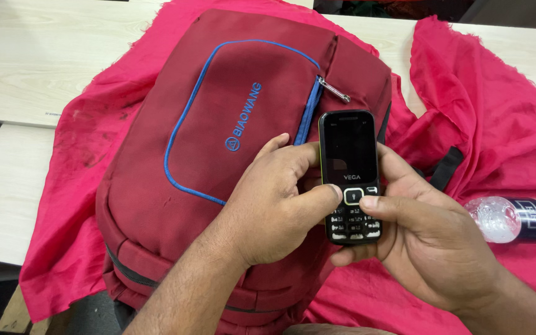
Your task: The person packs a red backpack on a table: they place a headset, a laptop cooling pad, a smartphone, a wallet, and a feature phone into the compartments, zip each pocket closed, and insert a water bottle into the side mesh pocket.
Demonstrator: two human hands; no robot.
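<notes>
Left hand [274, 205]: fingers curled round the phone's left edge; thumb pressed on the keys
Right hand [429, 242]: fingers cupped behind the phone; thumb flat on the centre key
Phone [350, 167]: small black keypad handset, screen dark, pinched upright between both hands, just above the backpack
Risk: the grip sits low on the handset, so a hard thumb press could tip it out and drop it
Backpack [218, 155]: maroon with blue piping, lying flat just under the knuckles; zip pull beyond the fingertips
Cloth [485, 105]: crumpled pink, spread beneath everything
Bottle [516, 218]: clear plastic, on its side, right of the right hand; it crowds that side
</notes>
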